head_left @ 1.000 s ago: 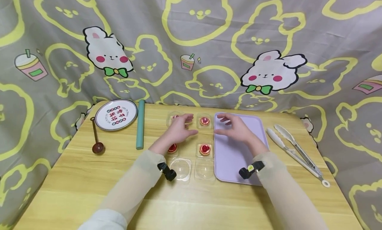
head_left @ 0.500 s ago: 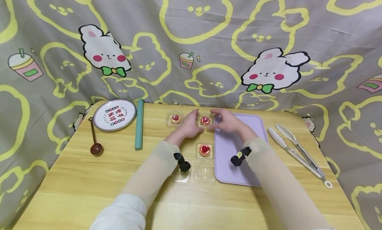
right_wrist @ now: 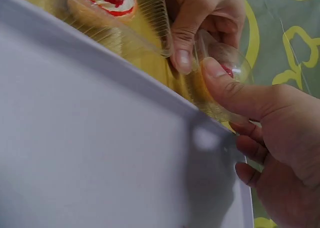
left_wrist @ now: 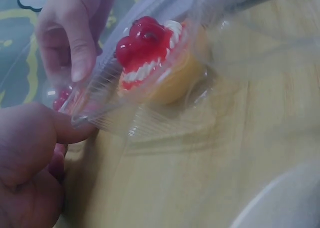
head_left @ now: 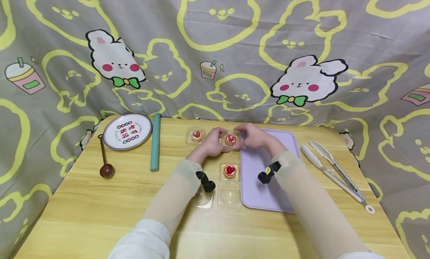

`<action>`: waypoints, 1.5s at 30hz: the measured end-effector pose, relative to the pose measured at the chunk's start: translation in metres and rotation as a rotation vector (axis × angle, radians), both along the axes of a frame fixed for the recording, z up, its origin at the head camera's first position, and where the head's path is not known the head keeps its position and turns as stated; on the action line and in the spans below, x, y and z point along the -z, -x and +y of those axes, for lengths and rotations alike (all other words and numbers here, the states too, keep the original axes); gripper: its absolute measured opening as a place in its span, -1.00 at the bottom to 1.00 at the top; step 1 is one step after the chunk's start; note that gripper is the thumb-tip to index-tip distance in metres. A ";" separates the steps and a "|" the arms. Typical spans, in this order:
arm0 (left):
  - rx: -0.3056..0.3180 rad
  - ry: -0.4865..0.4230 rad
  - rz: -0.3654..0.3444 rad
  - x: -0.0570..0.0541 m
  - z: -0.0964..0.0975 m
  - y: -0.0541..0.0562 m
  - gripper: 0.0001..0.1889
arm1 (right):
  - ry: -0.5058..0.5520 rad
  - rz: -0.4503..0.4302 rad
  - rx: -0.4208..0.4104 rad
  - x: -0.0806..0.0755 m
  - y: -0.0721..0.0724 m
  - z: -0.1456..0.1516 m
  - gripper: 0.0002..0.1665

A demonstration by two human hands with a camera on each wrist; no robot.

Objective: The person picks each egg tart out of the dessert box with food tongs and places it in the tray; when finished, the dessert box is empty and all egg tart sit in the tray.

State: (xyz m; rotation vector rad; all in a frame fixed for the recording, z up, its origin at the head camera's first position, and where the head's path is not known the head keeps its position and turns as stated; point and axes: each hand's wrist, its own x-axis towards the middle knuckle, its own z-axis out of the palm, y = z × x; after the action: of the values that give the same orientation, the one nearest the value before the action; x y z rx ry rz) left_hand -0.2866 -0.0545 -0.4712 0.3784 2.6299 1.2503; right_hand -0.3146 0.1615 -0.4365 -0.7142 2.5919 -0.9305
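"What's the biggest thing you see from over there?"

"The grey cartoon curtain (head_left: 235, 12), then the wooden tabletop (head_left: 100, 214) in front of it. On that, the lilac tray (head_left: 262, 184), and right of it a pair of tongs (head_left: 340, 183), spread open."

"On the far left I've got the white plate (head_left: 127, 132) with red lettering, a teal rolling pin (head_left: 155, 142) just beside it, and a brown ladle (head_left: 106, 170) nearer the person."

"And the hands?"

"Both are clamped on one lidded clear box (right_wrist: 230, 55). The left hand (head_left: 214, 142) grips its left side; the right hand (head_left: 253, 136), over the tray's far left corner, grips the other, thumb on the plastic."

"So the box sits between them, just left of the tray. Lifted or resting?"

"I can't tell. To its left is a second lidded box (head_left: 188, 139); nearer the person, an open box (head_left: 230, 180) with its domed lid (head_left: 230, 194) laid out toward us. More clear plastic (head_left: 205, 202) shows partly under the left forearm."

"Smallest last: a red-topped tart (head_left: 230, 140) in the held box, another tart (head_left: 196, 135) in the second one, and a cherry tart (head_left: 230, 171) in the open one."
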 end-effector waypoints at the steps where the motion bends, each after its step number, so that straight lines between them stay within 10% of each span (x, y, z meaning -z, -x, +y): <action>1: -0.001 -0.001 0.001 0.000 0.000 -0.001 -0.22 | 0.003 -0.006 0.004 0.000 0.000 0.000 -0.08; 45: -0.002 0.006 -0.026 -0.002 -0.003 -0.001 -0.26 | 0.167 0.112 0.014 0.011 -0.015 0.006 0.00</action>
State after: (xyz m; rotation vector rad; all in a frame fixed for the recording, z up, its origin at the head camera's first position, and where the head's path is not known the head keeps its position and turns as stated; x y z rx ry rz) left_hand -0.2854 -0.0574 -0.4688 0.3559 2.6123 1.2395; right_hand -0.2995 0.1677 -0.4475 -0.8142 2.6404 -1.1529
